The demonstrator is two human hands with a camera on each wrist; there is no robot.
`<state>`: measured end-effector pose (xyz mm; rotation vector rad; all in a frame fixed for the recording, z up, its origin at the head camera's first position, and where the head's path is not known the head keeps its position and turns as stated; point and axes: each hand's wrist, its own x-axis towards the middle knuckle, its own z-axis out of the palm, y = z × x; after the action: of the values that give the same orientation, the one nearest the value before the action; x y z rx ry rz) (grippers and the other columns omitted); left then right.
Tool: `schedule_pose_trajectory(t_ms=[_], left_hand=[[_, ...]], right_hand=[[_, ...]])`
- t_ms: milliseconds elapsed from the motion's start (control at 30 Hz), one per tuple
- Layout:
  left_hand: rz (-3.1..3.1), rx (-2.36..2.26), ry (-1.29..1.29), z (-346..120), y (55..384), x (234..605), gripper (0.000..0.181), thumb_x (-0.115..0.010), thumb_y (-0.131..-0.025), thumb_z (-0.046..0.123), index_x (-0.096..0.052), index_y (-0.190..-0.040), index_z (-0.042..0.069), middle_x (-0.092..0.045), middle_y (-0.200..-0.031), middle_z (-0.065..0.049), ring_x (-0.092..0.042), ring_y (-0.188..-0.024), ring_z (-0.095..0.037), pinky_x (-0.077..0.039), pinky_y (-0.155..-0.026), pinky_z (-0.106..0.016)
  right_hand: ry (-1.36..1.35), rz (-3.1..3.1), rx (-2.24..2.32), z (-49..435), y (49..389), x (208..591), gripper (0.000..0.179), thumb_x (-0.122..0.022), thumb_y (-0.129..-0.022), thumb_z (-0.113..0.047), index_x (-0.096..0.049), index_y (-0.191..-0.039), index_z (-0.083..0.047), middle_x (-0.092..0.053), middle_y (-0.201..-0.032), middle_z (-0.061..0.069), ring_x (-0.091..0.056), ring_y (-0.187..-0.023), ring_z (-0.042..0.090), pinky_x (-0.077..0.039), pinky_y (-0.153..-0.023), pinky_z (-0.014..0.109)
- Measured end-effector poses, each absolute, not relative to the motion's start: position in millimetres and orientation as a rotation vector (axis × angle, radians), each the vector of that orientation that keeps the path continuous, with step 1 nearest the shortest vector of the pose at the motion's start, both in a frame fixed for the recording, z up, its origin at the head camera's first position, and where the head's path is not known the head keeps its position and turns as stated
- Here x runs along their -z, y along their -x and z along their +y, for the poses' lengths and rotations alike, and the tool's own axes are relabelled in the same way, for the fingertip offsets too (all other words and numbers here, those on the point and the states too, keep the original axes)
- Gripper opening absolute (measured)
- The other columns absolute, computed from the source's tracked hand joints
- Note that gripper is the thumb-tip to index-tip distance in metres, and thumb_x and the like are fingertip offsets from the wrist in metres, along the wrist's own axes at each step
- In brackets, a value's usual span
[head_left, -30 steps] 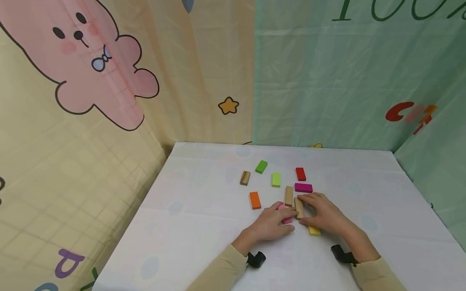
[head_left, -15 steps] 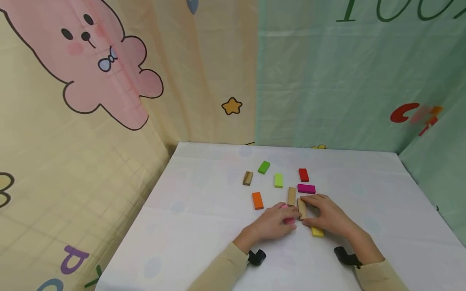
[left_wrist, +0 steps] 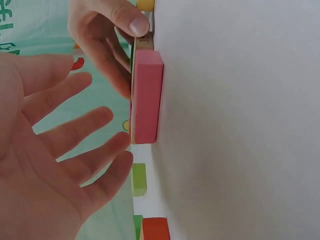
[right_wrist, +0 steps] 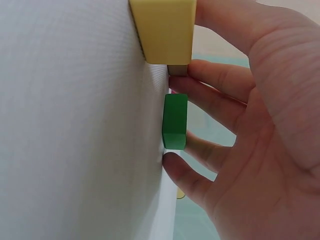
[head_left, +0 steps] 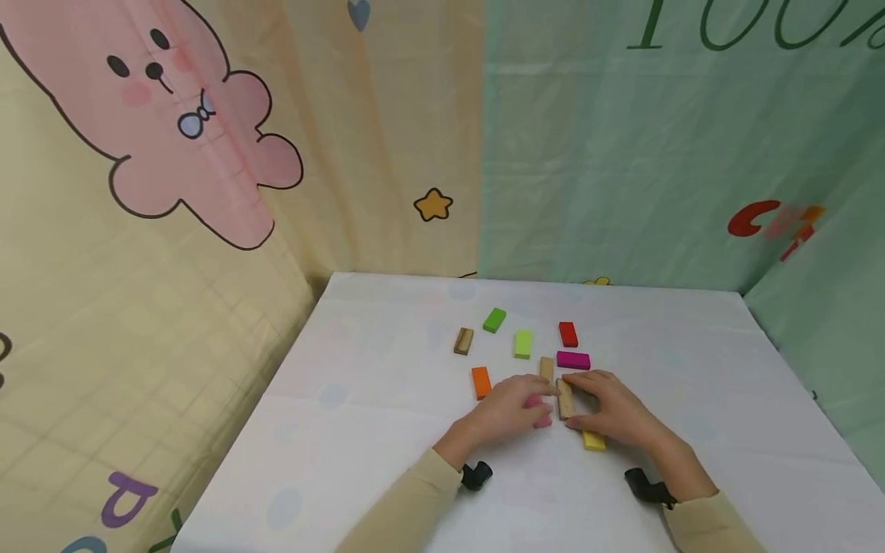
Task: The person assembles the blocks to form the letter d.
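Note:
In the head view, my left hand (head_left: 508, 408) hovers over the left side of a pink block (head_left: 539, 411), partly covering it. The left wrist view shows that hand's fingers spread beside the pink block (left_wrist: 148, 97), without gripping it. My right hand (head_left: 611, 405) pinches a plain wooden block (head_left: 565, 399) end to end, thumb at the near end and fingertips at the far end. By the right thumb lies a yellow block (head_left: 594, 441). Under the right palm sits a green block (right_wrist: 175, 121), seen in the right wrist view but hidden in the head view.
Another wooden block (head_left: 546, 369) and a magenta block (head_left: 573, 360) lie just beyond the hands. Farther out are red (head_left: 568, 334), lime (head_left: 522, 344), green (head_left: 494, 320) and brown wooden (head_left: 464, 341) blocks. An orange block (head_left: 481, 382) lies beside the left hand on the white table (head_left: 373, 461).
My left hand has drawn back and to the left, its fingertips coming away from the wooden block. The right hand keeps its pinch with little movement. The head view shifts slightly.

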<state>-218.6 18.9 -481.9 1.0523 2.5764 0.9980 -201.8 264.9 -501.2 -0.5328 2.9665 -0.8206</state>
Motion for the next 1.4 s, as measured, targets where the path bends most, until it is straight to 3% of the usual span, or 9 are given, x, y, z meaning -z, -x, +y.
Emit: schedule_pose_trajectory(t_ms=[233, 633, 900, 1100, 1400], left_hand=[[2.63, -1.044, -0.902, 21.4, 235.9, 476.6, 0.045, -0.064, -0.1, 0.035, -0.058, -0.143, 0.023, -0.056, -0.141, 0.013, -0.05, -0.131, -0.01, -0.044, -0.105, -0.031], [2.606, -1.027, -0.937, 25.8, 255.0, 490.8, 0.064, -0.073, -0.093, 0.039, -0.049, -0.15, 0.02, -0.049, -0.149, 0.012, -0.042, -0.138, -0.01, -0.036, -0.111, -0.032], [2.617, -0.999, -0.849, 33.1, 260.9, 487.5, 0.069, -0.08, -0.088, 0.029, -0.05, -0.149, 0.017, -0.05, -0.149, 0.007, -0.044, -0.137, -0.012, -0.038, -0.11, -0.029], [2.588, -1.033, -0.745, 36.0, 265.3, 489.7, 0.073, -0.083, -0.085, 0.032, -0.05, -0.149, 0.022, -0.05, -0.149, 0.009, -0.045, -0.135, -0.012, -0.043, -0.106, -0.03], [2.612, -0.981, -0.705, 37.5, 272.3, 493.1, 0.075, -0.085, -0.082, 0.034, -0.053, -0.148, 0.022, -0.052, -0.147, 0.009, -0.043, -0.134, -0.015, -0.041, -0.106, -0.03]], right_hand=[[0.516, 2.982, 0.788, 265.5, 202.6, 502.1, 0.077, -0.088, -0.077, -0.037, -0.057, -0.144, -0.013, -0.054, -0.143, 0.014, -0.043, -0.131, 0.04, -0.045, -0.099, 0.061], [0.529, 2.978, 0.783, 262.8, 202.1, 500.2, 0.078, -0.088, -0.077, -0.039, -0.057, -0.144, -0.013, -0.055, -0.142, 0.014, -0.043, -0.131, 0.04, -0.044, -0.099, 0.062], [0.531, 2.979, 0.776, 263.5, 202.6, 500.0, 0.078, -0.087, -0.077, -0.039, -0.057, -0.144, -0.012, -0.055, -0.141, 0.015, -0.044, -0.131, 0.04, -0.043, -0.1, 0.062], [0.517, 2.973, 0.774, 263.2, 201.6, 500.1, 0.078, -0.087, -0.077, -0.04, -0.057, -0.144, -0.012, -0.055, -0.141, 0.015, -0.043, -0.13, 0.04, -0.043, -0.1, 0.062], [0.51, 2.971, 0.782, 262.1, 200.0, 501.1, 0.078, -0.087, -0.077, -0.039, -0.057, -0.144, -0.012, -0.054, -0.142, 0.015, -0.043, -0.13, 0.04, -0.043, -0.099, 0.062]])
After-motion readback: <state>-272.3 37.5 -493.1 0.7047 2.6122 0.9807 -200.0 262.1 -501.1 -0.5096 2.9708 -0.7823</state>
